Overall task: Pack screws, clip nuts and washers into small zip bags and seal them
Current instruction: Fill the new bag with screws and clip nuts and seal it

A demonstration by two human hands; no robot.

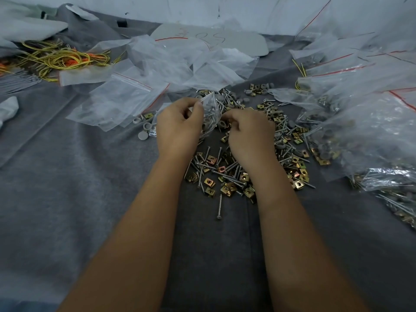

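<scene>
Near the far left edge of the grey cloth (67, 176) lies a tangle of yellow and orange ties (63, 58), touching the pale sheeting bunched in that corner. Just right of it, a loose spread of empty zip bags (126, 95) with red seal lines fans across the far middle of the cloth, overlapping one another. A few grey washers (144, 129) sit just beside the lowest bag's near corner.

The left hand (177, 129) hovers over the middle of the cloth, thumb and forefinger pinching the top edge of a small zip bag (211, 113) that already holds screws and grey washers. The bag hangs between the two hands, above the heap. The right hand (247, 136) is curled, its fingertips gathered at the bag's mouth; whether they pinch a piece or the bag's edge I cannot tell.

Under and around both wrists spreads the heap of screws and clip nuts (222, 174), silver and brass mixed. One lone screw (220, 207) lies nearer the person.

Along the right edge, filled bags (364, 122) pile up, touching the heap.
</scene>
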